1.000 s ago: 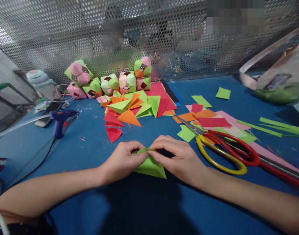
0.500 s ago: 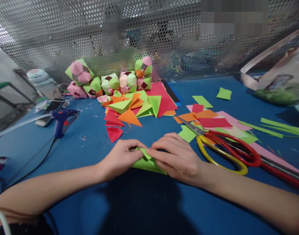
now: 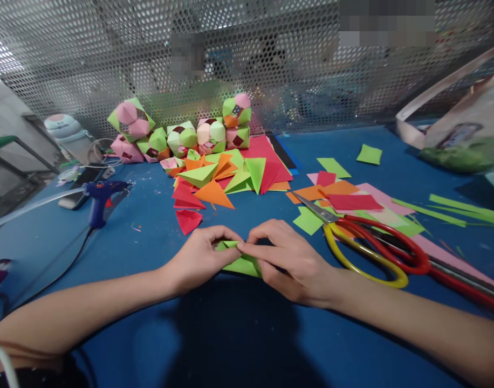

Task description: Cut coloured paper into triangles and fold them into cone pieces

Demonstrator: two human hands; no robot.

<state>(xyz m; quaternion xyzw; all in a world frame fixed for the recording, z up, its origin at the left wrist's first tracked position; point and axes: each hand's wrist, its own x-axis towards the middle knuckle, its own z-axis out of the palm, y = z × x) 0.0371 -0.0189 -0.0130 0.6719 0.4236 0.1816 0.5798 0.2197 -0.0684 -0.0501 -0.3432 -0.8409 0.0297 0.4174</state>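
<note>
A sheet of green paper [image 3: 244,265] is pinched between my two hands low over the blue table, with a fold along its upper edge. My left hand [image 3: 204,253] grips its left side, thumb in front and fingers curled behind. On the right, the fingertips of my right hand [image 3: 289,262] press the folded edge close to the left thumb. Both hands hide parts of the sheet. Just beyond them lies a small red folded paper piece [image 3: 189,220]. To the right of my right hand rest scissors [image 3: 366,253] with yellow and red handles.
Folded paper pieces [image 3: 214,193] in orange, green and red lie ahead, before several paper balls [image 3: 182,138] along the perforated metal screen [image 3: 311,97]. A blue glue gun [image 3: 98,207] and a phone [image 3: 79,188] are left. Paper scraps [image 3: 354,202] and a bag [image 3: 469,124] lie right.
The small flap that stood up between my fingers is now pressed down along the fold. My right fingertips have shifted slightly left, and less of the sheet's lower right edge shows.
</note>
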